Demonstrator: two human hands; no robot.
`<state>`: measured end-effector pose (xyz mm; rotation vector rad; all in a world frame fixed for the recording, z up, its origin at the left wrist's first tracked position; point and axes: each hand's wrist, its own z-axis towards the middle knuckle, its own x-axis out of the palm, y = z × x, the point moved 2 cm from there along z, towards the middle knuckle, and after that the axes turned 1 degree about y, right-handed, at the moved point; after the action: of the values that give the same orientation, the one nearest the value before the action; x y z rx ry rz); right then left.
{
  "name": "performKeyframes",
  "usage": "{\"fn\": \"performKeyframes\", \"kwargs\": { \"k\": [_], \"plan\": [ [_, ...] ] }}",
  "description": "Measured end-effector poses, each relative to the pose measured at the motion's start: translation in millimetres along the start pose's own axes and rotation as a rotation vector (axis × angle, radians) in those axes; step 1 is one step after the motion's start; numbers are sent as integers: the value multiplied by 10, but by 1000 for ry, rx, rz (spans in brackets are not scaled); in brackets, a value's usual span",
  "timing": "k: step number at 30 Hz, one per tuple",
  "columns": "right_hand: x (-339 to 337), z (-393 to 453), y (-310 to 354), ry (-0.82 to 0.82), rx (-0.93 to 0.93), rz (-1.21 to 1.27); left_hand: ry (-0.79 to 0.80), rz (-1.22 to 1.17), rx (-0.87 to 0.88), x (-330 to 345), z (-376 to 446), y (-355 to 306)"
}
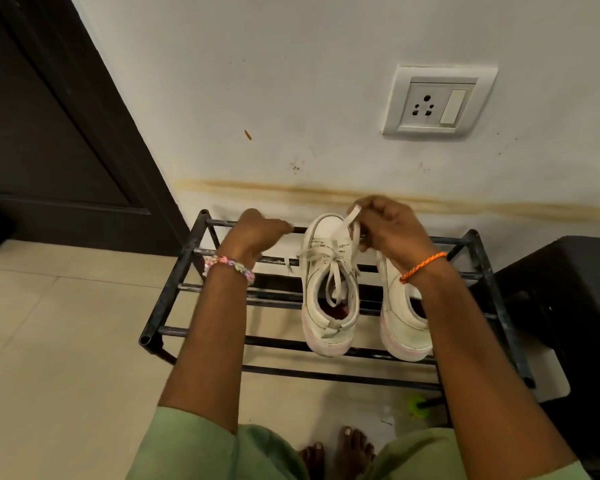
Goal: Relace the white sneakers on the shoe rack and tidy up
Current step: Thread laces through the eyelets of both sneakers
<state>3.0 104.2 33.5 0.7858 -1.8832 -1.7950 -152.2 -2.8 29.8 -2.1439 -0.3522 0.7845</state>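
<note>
While your right hand pinches a limp white lace above the left sneaker, your left hand, fingers curled, seems to pull its other end taut. Both sneakers sit on the shoe rack; pinch this soft, slippery lace near its tip

Looks like a home entryway: tiled floor, dark door, scuffed white wall with a socket, and a metal shoe rack holding sneakers.
</note>
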Motion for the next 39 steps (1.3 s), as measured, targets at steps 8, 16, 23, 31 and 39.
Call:
{"fn": "performKeyframes", "kwargs": {
  "k": [8,16,23,31,39],
  "plan": [
    [-21,-183,437,-39,-205,468,451,225,128,251,-51,-25],
    [-148,-257,776,13,-495,538,449,272,139,334,6,47],
    [-195,-215,705,14,-523,353,354,138,320,377,3,28],
    [-141,-67,46,-215,-135,-616,227,-18,341,419,63,12],
    [55,-131,-210,101,14,-766,-306,-249,144,138,131,77]
  ]
}}
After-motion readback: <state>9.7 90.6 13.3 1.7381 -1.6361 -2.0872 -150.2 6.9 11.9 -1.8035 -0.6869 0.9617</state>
